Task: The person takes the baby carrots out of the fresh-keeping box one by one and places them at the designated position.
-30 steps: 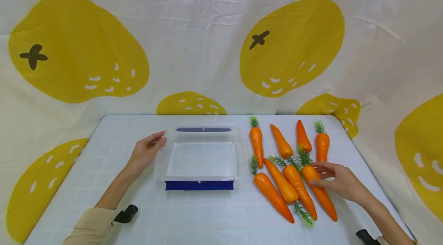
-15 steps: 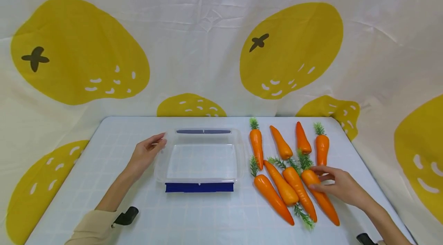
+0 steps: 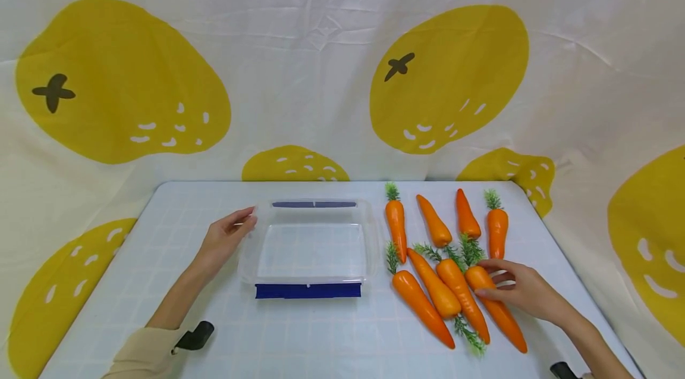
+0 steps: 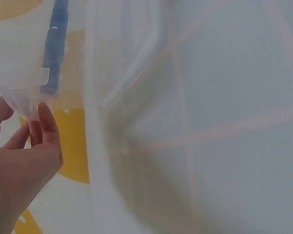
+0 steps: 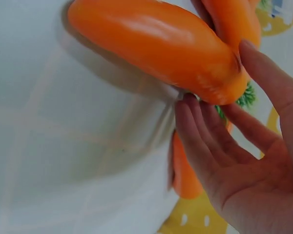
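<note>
A clear plastic food container [image 3: 372, 248] with dark blue strips along its far and near sides sits mid-table. At its left edge, toward the far corner, my left hand [image 3: 222, 242] pinches the rim between thumb and fingers; the left wrist view shows the fingertips on the clear corner [image 4: 24, 105]. On the right, my right hand [image 3: 527, 290] holds the thick, leafy end of a carrot [image 3: 505, 325], thumb on one side and fingers on the other. Its tip points toward me. In the right wrist view this carrot [image 5: 156, 44] lies close over the tabletop.
Several other carrots lie right of the container, among them a near one [image 3: 423, 307] and a far right one [image 3: 497, 230] with a green top. A white tablecloth [image 3: 289, 337] covers the table. Behind hangs a curtain [image 3: 321, 87] printed with yellow fruit.
The held carrot's tip has swung slightly right and toward me, with my right hand shifting a little. My left hand and the container stay put. The head view has tilted slightly.
</note>
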Motion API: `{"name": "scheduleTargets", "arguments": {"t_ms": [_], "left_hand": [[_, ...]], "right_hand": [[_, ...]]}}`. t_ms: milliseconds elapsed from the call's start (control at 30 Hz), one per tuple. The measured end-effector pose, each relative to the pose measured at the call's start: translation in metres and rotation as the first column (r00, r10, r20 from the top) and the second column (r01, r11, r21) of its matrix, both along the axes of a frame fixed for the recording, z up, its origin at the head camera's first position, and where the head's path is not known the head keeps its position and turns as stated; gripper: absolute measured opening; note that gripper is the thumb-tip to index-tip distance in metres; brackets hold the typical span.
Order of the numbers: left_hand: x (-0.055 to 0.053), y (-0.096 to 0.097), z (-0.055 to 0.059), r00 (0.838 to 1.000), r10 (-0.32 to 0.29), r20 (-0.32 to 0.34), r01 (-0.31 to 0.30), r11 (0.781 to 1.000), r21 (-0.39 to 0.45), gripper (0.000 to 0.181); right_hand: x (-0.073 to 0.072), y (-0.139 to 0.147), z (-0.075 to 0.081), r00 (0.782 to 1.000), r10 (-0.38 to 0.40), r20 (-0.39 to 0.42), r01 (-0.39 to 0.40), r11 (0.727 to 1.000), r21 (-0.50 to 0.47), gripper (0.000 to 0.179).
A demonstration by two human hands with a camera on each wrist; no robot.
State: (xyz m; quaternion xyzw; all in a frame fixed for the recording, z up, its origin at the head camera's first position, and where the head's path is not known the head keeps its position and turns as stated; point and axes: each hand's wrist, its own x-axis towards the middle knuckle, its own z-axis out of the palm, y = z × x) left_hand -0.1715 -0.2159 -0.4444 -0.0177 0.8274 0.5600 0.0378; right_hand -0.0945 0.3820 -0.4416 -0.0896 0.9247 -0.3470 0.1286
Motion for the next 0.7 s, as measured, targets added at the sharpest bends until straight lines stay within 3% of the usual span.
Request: {"name": "scheduleTargets", "arguments": {"t_ms": [200,367,533,700], "left_hand": [[-0.001,0.001,0.002,1.0,0.01,0.024,-0.009,1.0,-0.007,0.063],[-0.001,0.001,0.008,0.999,0.007,0.032,-0.006,0.999,-0.043,0.061],[0.001,0.001,0.017,1.0,-0.027,0.001,0.027,0.991,-0.129,0.058],[0.003,-0.002,0.024,0.996,-0.06,-0.069,0.045,0.979,-0.199,0.051]], "right_hand": [[-0.002,0.001,0.001,0.998,-0.034,-0.047,0.034,0.999,0.004,0.05],[-0.004,0.002,0.005,0.983,-0.069,-0.172,0.072,0.997,0.011,0.038],[-0.009,0.007,0.011,0.931,-0.116,-0.346,0.13,0.991,0.02,0.022],[-0.016,0.014,0.013,0.854,-0.151,-0.498,0.178,0.984,0.006,0.015]]}}
